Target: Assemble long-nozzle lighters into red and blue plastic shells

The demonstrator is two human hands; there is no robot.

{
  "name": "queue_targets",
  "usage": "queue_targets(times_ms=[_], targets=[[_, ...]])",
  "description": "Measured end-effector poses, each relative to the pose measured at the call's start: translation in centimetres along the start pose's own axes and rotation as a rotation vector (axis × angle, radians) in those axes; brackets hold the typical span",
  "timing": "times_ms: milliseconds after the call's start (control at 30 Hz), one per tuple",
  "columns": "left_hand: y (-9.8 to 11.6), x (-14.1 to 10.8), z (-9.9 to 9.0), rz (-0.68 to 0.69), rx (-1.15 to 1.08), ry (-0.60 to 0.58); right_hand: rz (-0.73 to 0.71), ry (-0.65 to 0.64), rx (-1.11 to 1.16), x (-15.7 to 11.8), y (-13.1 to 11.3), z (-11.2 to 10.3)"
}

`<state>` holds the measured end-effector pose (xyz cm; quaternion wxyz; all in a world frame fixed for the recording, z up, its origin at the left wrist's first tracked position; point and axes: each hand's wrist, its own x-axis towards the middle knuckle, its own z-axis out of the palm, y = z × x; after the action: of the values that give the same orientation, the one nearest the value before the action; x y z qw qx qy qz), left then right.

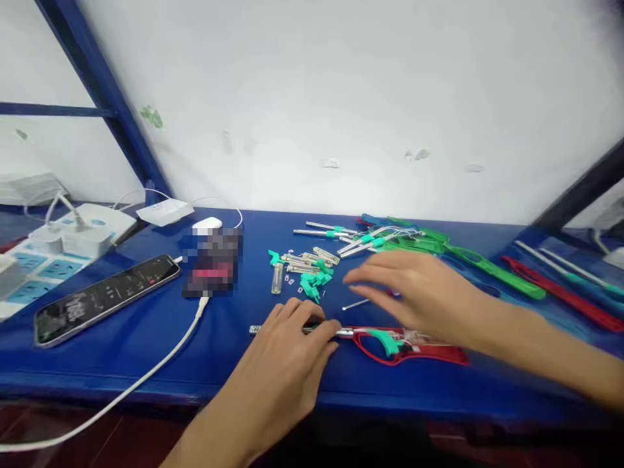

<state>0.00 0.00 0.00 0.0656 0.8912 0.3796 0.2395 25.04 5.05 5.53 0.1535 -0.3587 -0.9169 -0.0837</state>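
My left hand point(287, 351) is closed around the metal tube point(345, 332) of a red lighter-like piece near the table's front edge. The tube's tip sticks out to the left of the hand. To the right lies the red casing point(439, 353), open, with a teal trigger point(387, 341) and clear parts inside. Over the casing's back side hovers my right hand point(409, 286), thumb and fingers apart, with nothing visible between them. A thin metal rod point(355, 304) lies below its fingertips.
Teal pieces point(312, 285) and clear parts point(277, 278) lie behind my left hand. Farther back are metal tubes point(316, 233) and green casings point(497, 268). At left are a phone point(107, 299), a white cable point(166, 361), a blurred device and a power strip point(53, 268).
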Motion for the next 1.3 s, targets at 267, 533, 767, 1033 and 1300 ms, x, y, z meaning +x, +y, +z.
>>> queue_targets(times_ms=[267, 533, 767, 1033, 1300], targets=[[0.3, 0.1, -0.3, -0.007, 0.051, 0.022, -0.161, -0.086, -0.093, 6.3, 3.1, 2.2], [0.6, -0.3, -1.7, -0.03, -0.017, 0.196, -0.106, 0.014, -0.175, 5.3, 4.2, 0.8], [-1.4, -0.9, -1.5, -0.087, 0.102, 0.248, 0.056, 0.075, -0.223, -0.1, 8.3, -0.4], [-2.1, -0.6, -0.4, -0.191, 0.199, 0.316, 0.311, 0.162, -0.179, -9.1, 10.8, -0.2], [-2.8, -0.7, 0.1, -0.199, 0.251, 0.34, 0.37, 0.199, -0.071, -11.8, 7.4, 1.8]])
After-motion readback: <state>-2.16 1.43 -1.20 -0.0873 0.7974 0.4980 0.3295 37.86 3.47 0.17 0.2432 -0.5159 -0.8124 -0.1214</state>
